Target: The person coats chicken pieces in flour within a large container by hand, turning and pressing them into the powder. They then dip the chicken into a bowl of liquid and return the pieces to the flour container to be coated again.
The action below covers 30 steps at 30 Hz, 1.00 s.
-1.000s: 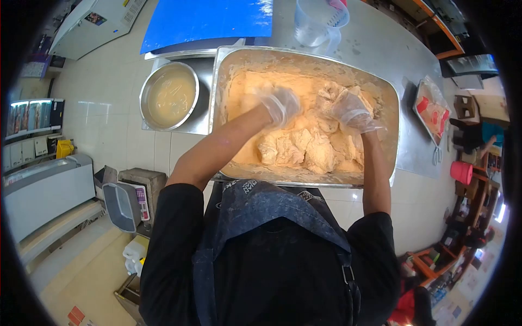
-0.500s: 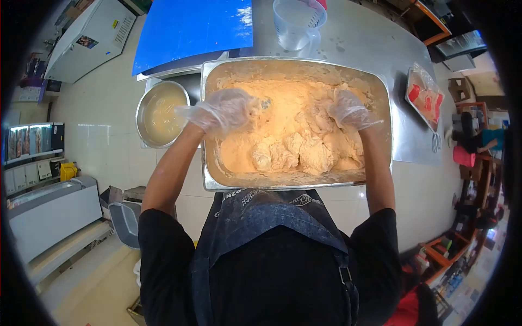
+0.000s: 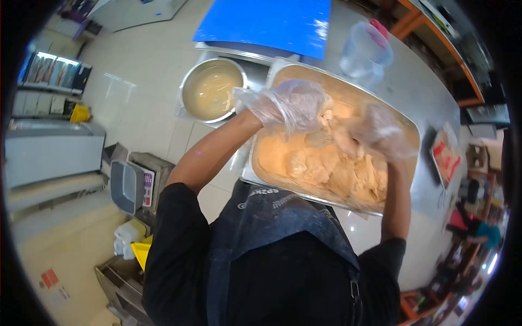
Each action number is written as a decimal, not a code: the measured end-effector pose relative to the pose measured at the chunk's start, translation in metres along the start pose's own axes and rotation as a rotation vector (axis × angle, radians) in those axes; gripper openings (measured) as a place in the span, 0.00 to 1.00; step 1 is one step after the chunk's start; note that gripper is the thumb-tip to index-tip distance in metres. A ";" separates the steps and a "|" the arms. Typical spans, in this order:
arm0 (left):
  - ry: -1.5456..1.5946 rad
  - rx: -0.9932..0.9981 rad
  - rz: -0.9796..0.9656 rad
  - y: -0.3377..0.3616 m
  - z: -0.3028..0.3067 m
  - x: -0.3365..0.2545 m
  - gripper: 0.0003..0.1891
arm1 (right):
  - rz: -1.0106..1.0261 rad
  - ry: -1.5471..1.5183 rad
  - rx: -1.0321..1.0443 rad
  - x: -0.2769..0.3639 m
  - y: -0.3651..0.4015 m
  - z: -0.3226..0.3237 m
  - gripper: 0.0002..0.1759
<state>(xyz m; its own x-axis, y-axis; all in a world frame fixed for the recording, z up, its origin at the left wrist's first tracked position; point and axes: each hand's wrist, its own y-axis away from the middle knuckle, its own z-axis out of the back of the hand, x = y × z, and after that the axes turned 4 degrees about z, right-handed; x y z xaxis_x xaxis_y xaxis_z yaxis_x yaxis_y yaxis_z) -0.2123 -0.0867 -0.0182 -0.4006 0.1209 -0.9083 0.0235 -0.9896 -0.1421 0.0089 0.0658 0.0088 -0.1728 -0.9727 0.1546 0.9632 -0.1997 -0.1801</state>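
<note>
A deep metal pan (image 3: 326,202) holds orange-tinted flour with several flour-coated chicken pieces (image 3: 312,165) heaped toward its near side. My left hand (image 3: 296,106), in a loose clear plastic glove, is over the pan's left part, its fingers closed around a coated piece (image 3: 328,120). My right hand (image 3: 383,130), gloved the same way, is over the right part, close beside another coated piece (image 3: 346,140). Motion smears its fingers, so I cannot tell whether they grip that piece.
Left of the pan stands a round metal bowl (image 3: 213,89) of cloudy liquid. A blue board (image 3: 261,24) lies behind it. A clear measuring jug (image 3: 367,54) is at the back, and a red-and-white plastic bag (image 3: 447,157) sits at the right.
The view has turned and shifted, putting the pan farther right and tilted. My hands have come closer together above the pan, and coated pieces now show between them.
</note>
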 end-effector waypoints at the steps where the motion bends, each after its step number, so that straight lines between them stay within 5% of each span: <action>1: -0.252 0.063 0.027 0.002 0.020 -0.025 0.16 | 0.021 -0.019 0.000 0.004 -0.003 0.000 0.12; 3: -0.564 0.094 0.122 0.008 0.058 -0.069 0.15 | -0.401 -0.389 0.259 0.007 -0.005 0.002 0.11; 6: -0.546 -0.038 0.396 0.027 0.107 -0.076 0.14 | -0.169 -0.312 0.074 -0.005 0.016 -0.052 0.11; 8: -0.762 -0.200 0.411 0.046 0.127 -0.072 0.13 | -0.160 -0.170 0.102 -0.016 0.032 -0.089 0.12; 12: -1.026 -0.118 0.730 0.070 0.154 0.004 0.16 | -0.120 -0.023 0.082 -0.019 0.035 -0.109 0.15; 15: -0.935 -0.013 0.828 0.080 0.157 0.043 0.16 | -0.088 -0.007 0.087 -0.017 0.031 -0.106 0.16; 18: -0.892 0.019 0.759 0.079 0.150 0.062 0.16 | -0.344 -0.471 0.181 -0.048 0.050 -0.154 0.17; 21: -0.866 0.061 0.520 0.082 0.150 0.117 0.14 | -0.287 -0.341 0.246 -0.058 0.055 -0.166 0.17; 27: -1.044 0.053 0.742 0.059 0.126 0.128 0.15 | -0.268 -0.207 0.361 -0.055 0.054 -0.164 0.19; 30: -1.303 0.161 0.560 0.062 0.113 0.143 0.13 | -0.201 -0.359 0.166 -0.055 0.058 -0.164 0.16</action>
<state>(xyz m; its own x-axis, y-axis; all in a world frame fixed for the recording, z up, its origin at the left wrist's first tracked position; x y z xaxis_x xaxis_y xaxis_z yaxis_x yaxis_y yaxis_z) -0.3717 -0.1394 -0.1120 -0.9169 -0.3521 0.1881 0.3901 -0.8904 0.2346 0.0403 0.0882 -0.1698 -0.3062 -0.8080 0.5034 0.9427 -0.3310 0.0422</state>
